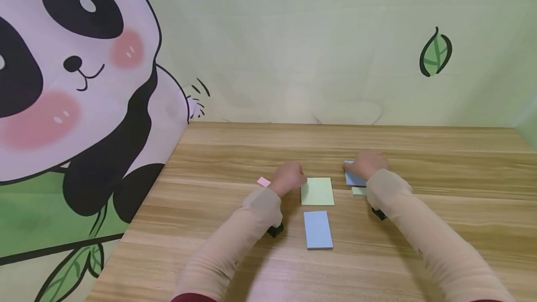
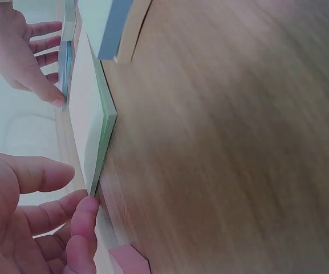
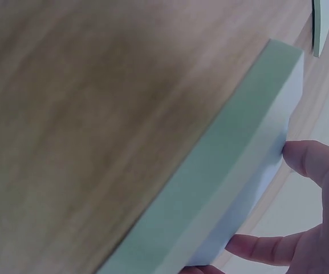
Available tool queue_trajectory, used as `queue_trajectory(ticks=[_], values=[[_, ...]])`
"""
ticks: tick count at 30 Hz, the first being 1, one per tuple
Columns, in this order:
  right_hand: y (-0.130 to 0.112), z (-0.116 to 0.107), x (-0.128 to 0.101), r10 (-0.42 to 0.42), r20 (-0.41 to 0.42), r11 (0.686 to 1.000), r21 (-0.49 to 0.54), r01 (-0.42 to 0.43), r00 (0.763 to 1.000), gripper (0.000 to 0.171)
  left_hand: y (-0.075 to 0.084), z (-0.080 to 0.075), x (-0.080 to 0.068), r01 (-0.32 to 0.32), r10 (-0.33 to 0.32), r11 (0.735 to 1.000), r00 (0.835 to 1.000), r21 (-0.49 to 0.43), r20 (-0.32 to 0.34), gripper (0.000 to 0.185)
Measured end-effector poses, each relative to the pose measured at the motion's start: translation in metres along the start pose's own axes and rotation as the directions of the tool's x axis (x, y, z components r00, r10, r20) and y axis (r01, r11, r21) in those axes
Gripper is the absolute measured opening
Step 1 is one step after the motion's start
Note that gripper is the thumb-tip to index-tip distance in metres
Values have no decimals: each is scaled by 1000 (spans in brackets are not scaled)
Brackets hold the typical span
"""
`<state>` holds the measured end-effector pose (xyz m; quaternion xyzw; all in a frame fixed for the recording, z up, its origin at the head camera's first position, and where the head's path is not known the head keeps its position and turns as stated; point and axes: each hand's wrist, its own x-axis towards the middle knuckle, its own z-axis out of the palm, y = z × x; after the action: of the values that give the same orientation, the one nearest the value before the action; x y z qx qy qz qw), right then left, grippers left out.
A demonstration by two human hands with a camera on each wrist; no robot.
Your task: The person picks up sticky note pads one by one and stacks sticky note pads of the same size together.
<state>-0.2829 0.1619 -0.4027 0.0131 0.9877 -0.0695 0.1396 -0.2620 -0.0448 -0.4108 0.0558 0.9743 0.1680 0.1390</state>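
Note:
My left hand (image 1: 289, 177) rests on the wooden table (image 1: 440, 162) with its fingers loosely curled. One fingertip (image 2: 88, 206) touches the near corner of a green sticky-note pad (image 1: 317, 191) (image 2: 90, 120); nothing is held. A small pink pad (image 1: 263, 181) (image 2: 131, 260) lies just to its left. My right hand (image 1: 366, 164) (image 2: 21, 51) holds a blue pad (image 1: 354, 179) (image 3: 250, 188) by its edges, thumb (image 3: 309, 160) on one side and a finger (image 3: 255, 246) on the other. That pad lies flat on the table, and a green strip (image 1: 359, 191) shows beneath it.
A second blue pad (image 1: 318, 229) (image 2: 116, 25) lies in front of the green one, between my forearms. A cloth backdrop with a panda print (image 1: 75, 83) hangs behind and to the left of the table.

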Motion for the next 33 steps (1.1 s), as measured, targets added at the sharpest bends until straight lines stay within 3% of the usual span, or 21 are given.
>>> queue_trajectory(ticks=[16,25,33], values=[[0,1,2,6,-7,1000,2,-6,1000,63,1,1,-2,-6,6,1000,1000,24,-8,31],[1,3,5,6,-13,1000,16,-5,1000,66,1,2,0,3,-2,999,1000,36,-17,13],[0,3,7,24,2,999,36,-24,1000,68,0,2,0,2,-1,999,1000,36,-23,13]])
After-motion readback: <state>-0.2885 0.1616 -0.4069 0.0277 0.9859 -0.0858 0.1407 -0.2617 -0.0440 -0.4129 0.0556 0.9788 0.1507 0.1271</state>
